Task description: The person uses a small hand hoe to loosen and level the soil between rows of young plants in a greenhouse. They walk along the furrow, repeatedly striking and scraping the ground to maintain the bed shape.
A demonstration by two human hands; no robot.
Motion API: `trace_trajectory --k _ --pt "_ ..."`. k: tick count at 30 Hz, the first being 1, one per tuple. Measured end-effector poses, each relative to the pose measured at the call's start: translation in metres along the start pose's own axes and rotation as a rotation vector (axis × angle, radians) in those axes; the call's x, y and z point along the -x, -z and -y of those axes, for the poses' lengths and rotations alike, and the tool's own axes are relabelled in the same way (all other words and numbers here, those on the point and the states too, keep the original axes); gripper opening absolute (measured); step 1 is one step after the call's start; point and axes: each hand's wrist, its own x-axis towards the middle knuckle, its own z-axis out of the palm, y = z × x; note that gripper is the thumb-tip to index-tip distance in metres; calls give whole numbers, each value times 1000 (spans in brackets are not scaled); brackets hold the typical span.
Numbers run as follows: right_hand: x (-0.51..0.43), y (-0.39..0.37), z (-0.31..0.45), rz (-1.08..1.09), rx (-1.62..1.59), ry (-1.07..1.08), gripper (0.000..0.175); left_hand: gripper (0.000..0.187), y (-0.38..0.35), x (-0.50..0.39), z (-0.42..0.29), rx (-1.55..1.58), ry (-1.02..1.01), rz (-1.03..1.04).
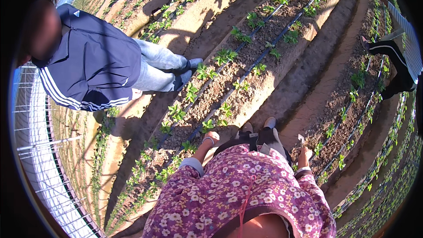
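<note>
My right hand (304, 156) is closed around a small flat-bladed hand tool (301, 138), its pale blade pointing away from me. Most of the handle is hidden in my fist. That hand hangs at my side, near the planted bed on the right. On the other side, my left hand (212, 136) has its fingers curled in, with a bracelet (209, 139) at the wrist and nothing seen in it. Beside it runs a raised soil bed (216, 94) with leafy young plants (225, 56) and dark drip irrigation lines (243, 77).
My shoes (270, 122) stand in the furrow (290, 89) between beds. A person in a dark jacket (96, 59) stands beyond the left bed. At the right, another person's bent leg (390, 51) is among the rows. Greenhouse framing (49, 142) curves along the left.
</note>
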Motion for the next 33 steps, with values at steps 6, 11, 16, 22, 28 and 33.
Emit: trace_trajectory --k 6,11,16,22,28,33 --pt "-21 -19 5 -49 117 -30 17 29 1 9 3 54 54 55" --pt "-49 -1 -13 11 308 148 23 34 14 17 -29 373 181 -47" --pt "-45 -12 -21 7 271 102 23 33 12 26 -21 361 135 -73" --pt "-35 0 -28 -49 112 16 21 40 9 11 -19 -200 40 182" --pt "-30 25 -33 -246 4 -141 16 22 5 -2 -27 246 54 -51" --pt "-25 50 -32 -314 174 -171 24 17 8 -25 -49 339 30 -76"
